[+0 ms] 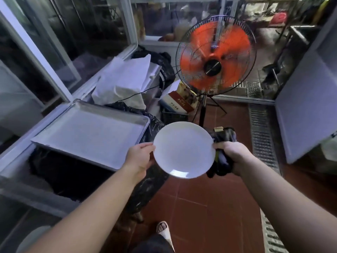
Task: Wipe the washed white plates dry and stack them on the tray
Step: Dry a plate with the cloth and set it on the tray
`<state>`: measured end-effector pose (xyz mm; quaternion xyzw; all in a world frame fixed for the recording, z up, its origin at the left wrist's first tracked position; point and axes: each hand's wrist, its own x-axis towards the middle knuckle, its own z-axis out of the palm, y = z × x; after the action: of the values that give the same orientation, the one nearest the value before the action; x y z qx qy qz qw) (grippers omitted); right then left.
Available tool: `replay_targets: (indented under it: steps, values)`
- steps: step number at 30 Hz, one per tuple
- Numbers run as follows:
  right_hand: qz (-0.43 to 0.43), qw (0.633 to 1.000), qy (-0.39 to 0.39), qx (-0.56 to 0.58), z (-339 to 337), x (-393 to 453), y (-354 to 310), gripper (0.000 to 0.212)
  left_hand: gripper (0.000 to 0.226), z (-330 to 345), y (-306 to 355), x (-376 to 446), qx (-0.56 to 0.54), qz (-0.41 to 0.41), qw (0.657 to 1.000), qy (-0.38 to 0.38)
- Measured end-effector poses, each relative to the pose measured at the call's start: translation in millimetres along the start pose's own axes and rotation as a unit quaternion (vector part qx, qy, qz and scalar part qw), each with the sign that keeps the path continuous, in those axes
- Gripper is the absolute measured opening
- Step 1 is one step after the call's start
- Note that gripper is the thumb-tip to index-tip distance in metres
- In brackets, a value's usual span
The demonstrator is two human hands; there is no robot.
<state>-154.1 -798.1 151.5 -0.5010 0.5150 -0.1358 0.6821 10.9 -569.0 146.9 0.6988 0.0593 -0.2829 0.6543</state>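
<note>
- Head view: your left hand (140, 157) pinches the white plate (184, 149) at its 9 o'clock rim, thumb on top.
- Your right hand (230, 157) grips a dark cloth (221, 162), thumb on the plate's 3 o'clock edge.
- You hold the plate in the air above the red floor tiles (209, 207).
- The metal tray (87, 134) lies at the plate's 9 o'clock, apart from it.
- An orange fan (216, 58) stands at 12 o'clock.

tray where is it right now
In the head view the metal tray sits left of centre on a ledge, bare of plates, just left of the white plate that the left hand holds.
</note>
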Motion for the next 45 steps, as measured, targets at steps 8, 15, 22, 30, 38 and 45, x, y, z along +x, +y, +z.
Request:
replay_targets:
  steps: [8, 15, 22, 30, 38, 45]
  values:
    - [0.019, 1.000, 0.007, -0.016, 47.5, 86.0, -48.7, 0.028, 0.015, 24.8, 31.1, 109.1, -0.008, -0.018, 1.000, -0.022]
    - [0.010, 0.997, -0.007, -0.080, 124.7, 158.1, -107.2, 0.027, 0.018, 11.9, 71.5, 204.1, -0.025, -0.029, 0.999, -0.005]
    - [0.010, 0.976, -0.074, -0.203, 212.1, 227.2, -142.4, 0.061, 0.012, -19.4, 100.1, 249.4, -0.077, -0.041, 0.994, 0.060]
    - [-0.003, 0.921, -0.195, -0.337, 338.5, 297.9, -173.5, 0.057, 0.013, -54.4, 106.0, 295.6, -0.159, -0.052, 0.963, 0.210]
    - [-0.041, 0.839, -0.321, -0.439, 454.4, 334.3, -178.5, 0.057, 0.014, -72.9, 86.7, 298.7, -0.218, -0.080, 0.899, 0.371]
    - [-0.069, 0.764, -0.383, -0.514, 538.4, 315.8, -139.4, 0.044, 0.018, -115.5, 63.6, 289.6, -0.264, -0.109, 0.846, 0.451]
